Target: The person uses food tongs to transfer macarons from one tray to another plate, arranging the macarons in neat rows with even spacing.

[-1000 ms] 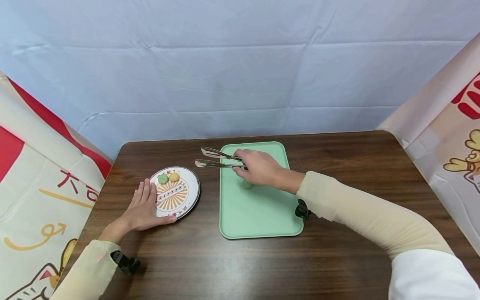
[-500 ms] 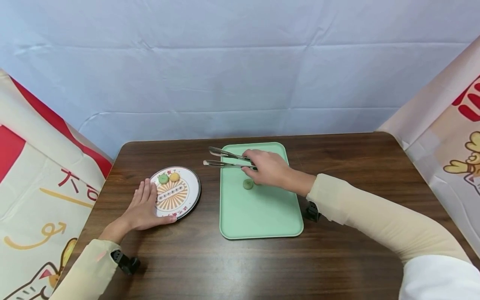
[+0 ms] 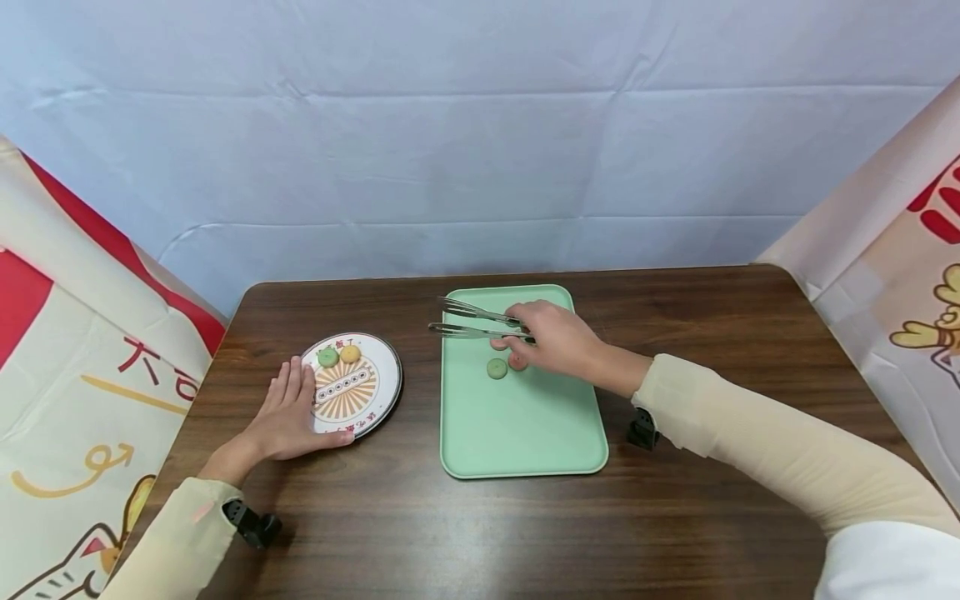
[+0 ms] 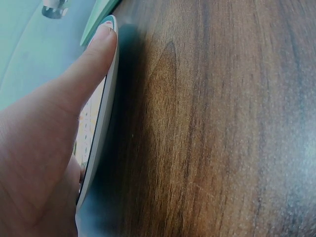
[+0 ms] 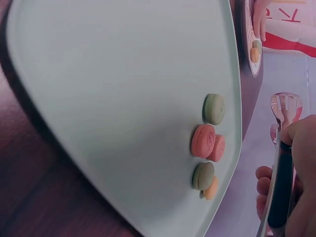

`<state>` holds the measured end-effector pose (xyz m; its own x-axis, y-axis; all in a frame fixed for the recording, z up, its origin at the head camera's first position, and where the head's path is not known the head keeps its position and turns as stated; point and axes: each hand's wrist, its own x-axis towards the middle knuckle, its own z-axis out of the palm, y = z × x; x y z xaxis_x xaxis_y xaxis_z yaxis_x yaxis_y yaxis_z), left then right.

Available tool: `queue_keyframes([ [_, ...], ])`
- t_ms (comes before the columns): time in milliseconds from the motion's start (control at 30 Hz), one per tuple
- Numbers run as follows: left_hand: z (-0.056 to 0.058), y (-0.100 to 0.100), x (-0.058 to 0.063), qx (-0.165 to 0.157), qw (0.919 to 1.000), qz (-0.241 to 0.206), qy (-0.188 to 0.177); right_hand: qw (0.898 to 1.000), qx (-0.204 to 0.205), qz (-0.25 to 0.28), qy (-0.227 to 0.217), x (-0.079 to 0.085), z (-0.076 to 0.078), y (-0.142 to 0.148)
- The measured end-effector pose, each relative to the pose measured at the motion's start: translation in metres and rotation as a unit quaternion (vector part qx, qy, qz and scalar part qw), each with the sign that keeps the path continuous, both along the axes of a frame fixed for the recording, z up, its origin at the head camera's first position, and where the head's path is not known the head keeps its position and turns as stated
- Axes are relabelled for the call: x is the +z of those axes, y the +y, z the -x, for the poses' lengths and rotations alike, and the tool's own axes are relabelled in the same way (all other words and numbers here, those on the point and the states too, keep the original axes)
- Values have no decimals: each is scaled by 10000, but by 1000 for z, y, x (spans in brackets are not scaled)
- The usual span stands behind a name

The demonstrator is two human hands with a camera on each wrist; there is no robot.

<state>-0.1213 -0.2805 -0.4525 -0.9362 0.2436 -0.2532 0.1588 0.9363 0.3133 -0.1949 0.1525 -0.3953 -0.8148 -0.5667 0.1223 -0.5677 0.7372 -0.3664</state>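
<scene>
My left hand (image 3: pixel 285 417) lies with straight fingers along the left rim of a white patterned plate (image 3: pixel 386 379), the thumb over its near edge. A green macaron (image 3: pixel 327 357) and a yellow macaron (image 3: pixel 350 354) sit on that plate. My right hand (image 3: pixel 558 337) grips metal food tongs (image 3: pixel 472 332) above the green tray (image 3: pixel 517 433), their tips spread and pointing left with nothing between them. In the right wrist view, two pink macarons (image 5: pixel 203 140), two green macarons (image 5: pixel 214 109) and an orange-yellow macaron (image 5: pixel 210 188) rest on the tray; the hand covers some in the head view.
Both tray and plate stand on a dark wooden table (image 3: pixel 420 517), with a strip of bare wood between them. A pale cloth (image 3: pixel 480 167) hangs behind the table's far edge. Printed cloths (image 3: pixel 90 400) hang at the sides.
My right hand and the tongs have moved right across the tray, bringing the tips over its left edge. The green macaron and some pink now show beside the hand. My left hand stays put.
</scene>
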Motion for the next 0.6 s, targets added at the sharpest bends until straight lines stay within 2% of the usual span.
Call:
queue_keyframes([
  [200,-1,4,7,-14,9999,118,-35,9999,-81,15,-123,-1,-4,9],
  [333,-1,2,3,2,10000,20,-30,9998,-149,20,-155,-4,-6,15],
  [600,1,-3,-6,-19,10000,-48,9,9999,-137,67,81,-8,-10,26],
])
